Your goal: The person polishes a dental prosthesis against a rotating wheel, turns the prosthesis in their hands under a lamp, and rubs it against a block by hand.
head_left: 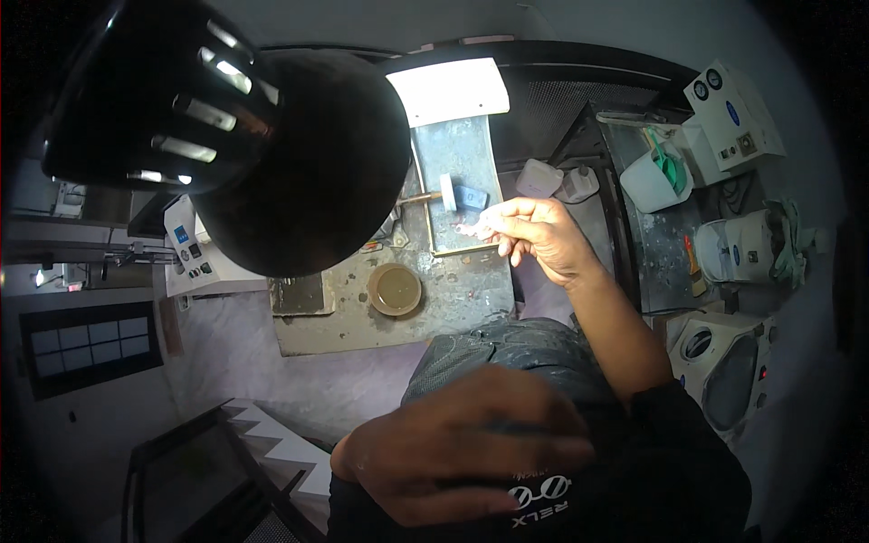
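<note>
A black lamp (303, 167) looms over the counter (317, 335), where a round bowl (396, 290) of murky liquid sits. Closer to the body, the left hand (466, 443) is a blur before the dark shirt (670, 462); I can't tell whether it grips anything. Past it, a long tray (453, 149) bears a blue block (471, 197) just beside a white disc (447, 193). Over the tray's near end, a small pinkish piece (466, 229) is pinched between the right hand's (536, 237) thumb and fingers. Farther right, a white bucket (652, 185) holds something green (668, 167).
</note>
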